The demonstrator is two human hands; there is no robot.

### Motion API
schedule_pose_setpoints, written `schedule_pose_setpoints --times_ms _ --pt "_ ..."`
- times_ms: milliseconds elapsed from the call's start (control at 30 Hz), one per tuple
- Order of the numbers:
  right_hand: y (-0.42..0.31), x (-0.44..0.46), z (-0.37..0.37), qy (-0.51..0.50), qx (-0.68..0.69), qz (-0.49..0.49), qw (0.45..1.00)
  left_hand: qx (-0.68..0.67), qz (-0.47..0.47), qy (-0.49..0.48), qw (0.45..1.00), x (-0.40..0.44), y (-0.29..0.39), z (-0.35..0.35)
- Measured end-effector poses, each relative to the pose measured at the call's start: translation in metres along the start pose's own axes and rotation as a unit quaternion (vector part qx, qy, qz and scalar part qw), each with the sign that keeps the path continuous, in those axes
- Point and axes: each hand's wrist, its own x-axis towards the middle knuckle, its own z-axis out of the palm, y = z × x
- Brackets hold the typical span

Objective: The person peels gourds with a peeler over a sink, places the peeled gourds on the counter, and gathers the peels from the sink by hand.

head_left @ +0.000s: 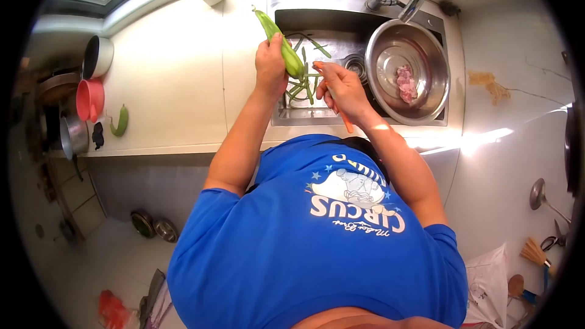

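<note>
Set in the table is a metal sink, with a bowl at its right side. Above the sink's left part, a green gourd is tilted, left hand fingers wrapped around its middle. Judged firm, moderately light, slippery where pared; best held toward the narrow end. Right hand fingers are closed around an orange peeler. Peelings lie below.
</note>
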Motion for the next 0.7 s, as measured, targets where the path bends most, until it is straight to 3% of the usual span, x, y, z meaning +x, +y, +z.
schedule_pose_setpoints --times_ms 33,267,400,700 --pt "-0.002 0.004 0.005 0.017 -0.064 -0.038 0.997 -0.01 0.005 0.008 1.0 0.001 -0.003 0.001" --pt "-0.013 0.005 0.028 0.079 -0.14 -0.09 0.983 -0.051 0.001 0.017 0.999 0.003 -0.001 0.019" --pt "0.012 -0.007 0.028 0.095 -0.141 -0.103 0.98 -0.034 0.028 0.06 0.997 0.01 -0.001 0.021" --pt "-0.009 0.007 0.026 0.154 -0.18 -0.153 0.96 -0.005 0.032 0.075 0.997 0.029 0.006 0.018"
